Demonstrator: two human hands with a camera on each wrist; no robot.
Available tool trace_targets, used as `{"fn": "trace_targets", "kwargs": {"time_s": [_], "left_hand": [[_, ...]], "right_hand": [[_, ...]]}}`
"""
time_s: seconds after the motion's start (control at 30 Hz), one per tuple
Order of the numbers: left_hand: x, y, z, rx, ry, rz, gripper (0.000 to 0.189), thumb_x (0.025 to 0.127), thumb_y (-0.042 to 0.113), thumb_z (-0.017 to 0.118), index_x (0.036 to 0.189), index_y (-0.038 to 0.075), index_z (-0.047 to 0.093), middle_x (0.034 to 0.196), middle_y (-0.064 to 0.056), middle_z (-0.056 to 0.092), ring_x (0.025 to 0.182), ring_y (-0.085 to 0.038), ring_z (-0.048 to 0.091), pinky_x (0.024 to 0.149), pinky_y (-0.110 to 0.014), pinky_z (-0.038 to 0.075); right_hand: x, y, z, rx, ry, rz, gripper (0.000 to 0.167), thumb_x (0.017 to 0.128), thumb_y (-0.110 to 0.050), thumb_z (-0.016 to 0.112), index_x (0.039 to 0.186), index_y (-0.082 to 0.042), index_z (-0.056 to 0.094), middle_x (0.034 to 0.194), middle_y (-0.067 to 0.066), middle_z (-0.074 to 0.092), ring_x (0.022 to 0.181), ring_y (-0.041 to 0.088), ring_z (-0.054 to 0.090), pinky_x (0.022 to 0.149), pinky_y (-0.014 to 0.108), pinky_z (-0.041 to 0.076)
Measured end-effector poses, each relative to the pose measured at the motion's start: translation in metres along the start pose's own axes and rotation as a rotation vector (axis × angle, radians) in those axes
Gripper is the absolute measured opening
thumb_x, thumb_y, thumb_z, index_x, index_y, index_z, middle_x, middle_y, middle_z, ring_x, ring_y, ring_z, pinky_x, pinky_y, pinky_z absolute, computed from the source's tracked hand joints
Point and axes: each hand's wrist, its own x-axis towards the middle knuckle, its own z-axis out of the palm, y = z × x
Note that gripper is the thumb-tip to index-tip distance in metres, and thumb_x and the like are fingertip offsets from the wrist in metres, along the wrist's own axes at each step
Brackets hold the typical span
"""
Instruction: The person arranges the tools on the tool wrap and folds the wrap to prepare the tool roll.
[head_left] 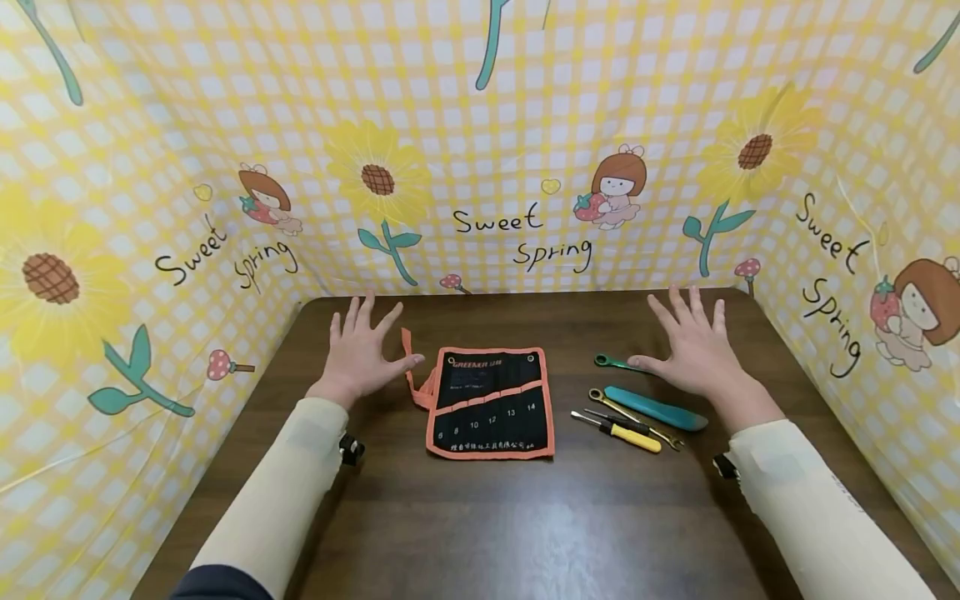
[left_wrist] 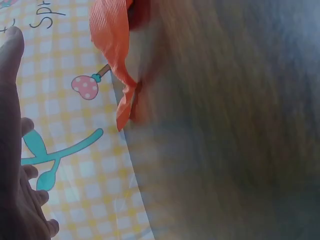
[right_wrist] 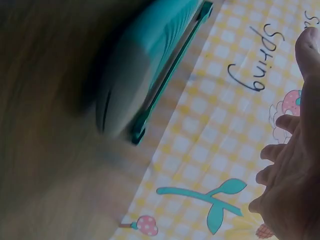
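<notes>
Nearest, two pale sleeves (head_left: 262, 500) reach in over the brown tabletop (head_left: 510, 525) from the left and right. A little left of the middle lies the pouch (head_left: 491, 404), flat, black with orange edging, its near part numbered 6, 8, 10, 12, 13 and 14; its orange strap (head_left: 423, 390) trails off the left side toward the far edge. To the right of the pouch, apart from it, the tools lie close together: nearest the yellow screwdriver (head_left: 636, 437), then a thin dark tool (head_left: 600, 415), the gold wrench (head_left: 622, 407) and the teal tool (head_left: 652, 408). Farther off is the green wrench (head_left: 621, 363). The left hand (head_left: 358, 354) is beside the strap, its grip spread wide and holding nothing. The right hand (head_left: 693, 346), beyond the teal tool, is spread just as wide, its grip bare too; in the head view its thumb overlaps the green wrench's right end, but the right wrist view shows the two apart. At the far edge stands a yellow checked cloth (head_left: 480, 167) with sunflowers and "Sweet Spring".
</notes>
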Motion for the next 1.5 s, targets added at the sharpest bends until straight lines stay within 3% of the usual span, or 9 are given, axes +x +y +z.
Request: {"fn": "trace_targets", "kwargs": {"time_s": [0.27,0.6,0.87,1.07,1.27,1.5], "left_hand": [[-0.008,0.01,0.001,-0.054,0.02,-0.001,0.106,0.081,0.093,0.051,0.166,0.034,0.03,0.173,-0.018,0.008,0.156,-0.045,0.014,0.118,-0.071,0.013],[-0.022,0.027,0.003,-0.14,0.053,0.022,0.094,0.088,0.081,0.06,0.163,0.028,0.039,0.17,-0.019,0.02,0.149,-0.047,0.03,0.109,-0.074,0.029],[-0.034,0.041,0.002,-0.166,0.023,0.018,0.092,0.089,0.078,0.062,0.162,0.027,0.041,0.168,-0.017,0.026,0.148,-0.046,0.033,0.108,-0.073,0.031],[-0.046,0.051,0.004,-0.203,0.02,0.059,0.076,0.092,0.064,0.071,0.153,0.023,0.055,0.161,-0.018,0.038,0.142,-0.045,0.041,0.107,-0.071,0.034],[-0.057,0.059,0.01,-0.227,-0.041,0.089,0.065,0.093,0.064,0.069,0.142,0.021,0.066,0.153,-0.016,0.048,0.138,-0.042,0.046,0.107,-0.069,0.037],[-0.064,0.068,0.014,-0.293,-0.097,0.139,0.053,0.092,0.05,0.078,0.134,0.018,0.072,0.139,-0.009,0.057,0.125,-0.035,0.056,0.106,-0.063,0.041]], "right_hand": [[-0.001,-0.014,0.01,0.073,-0.007,-0.012,0.112,0.09,-0.077,0.062,0.169,-0.015,0.014,0.174,0.018,-0.005,0.157,0.04,-0.017,0.115,0.066,-0.019],[-0.002,-0.038,0.021,0.131,0.018,-0.057,0.108,0.088,-0.076,0.065,0.165,-0.01,0.029,0.171,0.023,0.017,0.158,0.044,0.01,0.121,0.067,-0.001],[-0.002,-0.056,0.029,0.137,0.014,-0.081,0.103,0.09,-0.07,0.069,0.164,-0.009,0.033,0.17,0.019,0.024,0.155,0.042,0.021,0.122,0.066,0.007],[-0.002,-0.071,0.032,0.157,-0.011,-0.107,0.092,0.094,-0.057,0.074,0.162,-0.008,0.036,0.167,0.019,0.031,0.153,0.042,0.027,0.122,0.066,0.008],[-0.001,-0.09,0.036,0.144,-0.044,-0.149,0.08,0.095,-0.047,0.077,0.157,-0.007,0.046,0.163,0.018,0.039,0.149,0.038,0.037,0.121,0.065,0.011],[0.001,-0.11,0.045,0.136,-0.102,-0.22,0.068,0.095,-0.041,0.079,0.149,-0.006,0.058,0.159,0.016,0.047,0.145,0.035,0.044,0.121,0.063,0.018]]}}
